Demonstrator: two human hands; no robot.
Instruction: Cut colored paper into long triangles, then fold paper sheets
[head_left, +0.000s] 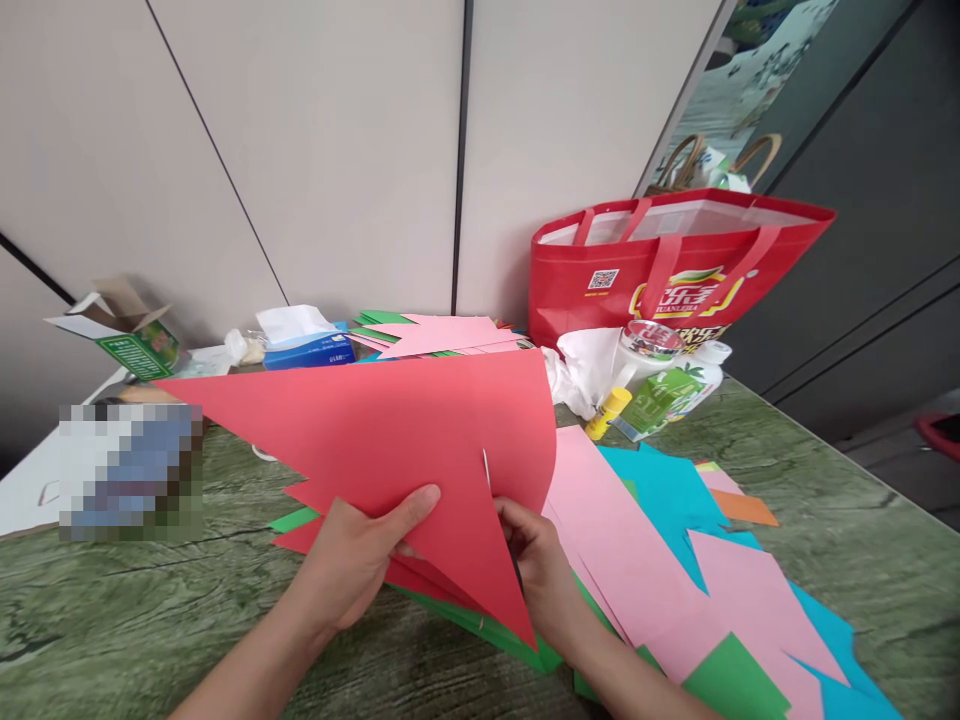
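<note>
A large sheet of red paper [360,420], folded over and curving at its right side, is held up above the table. My left hand [356,550] grips it from below, the thumb pressed flat on top and the fingers underneath. At the sheet's cut edge, my right hand [536,560] is closed around scissors, mostly hidden by the fingers and paper. Only a thin pale sliver of blade [486,468] shows at the cut, and something dark shows beside the fingers. Under the red sheet lie green paper pieces [480,620].
Pink paper [622,540] and blue paper [660,480] spread over the green table [892,560] at right. Behind stand a red bag [585,290], a yellow glue stick [608,413], a blue tissue box [311,350] and a green carton [142,345]. A wall closes the back.
</note>
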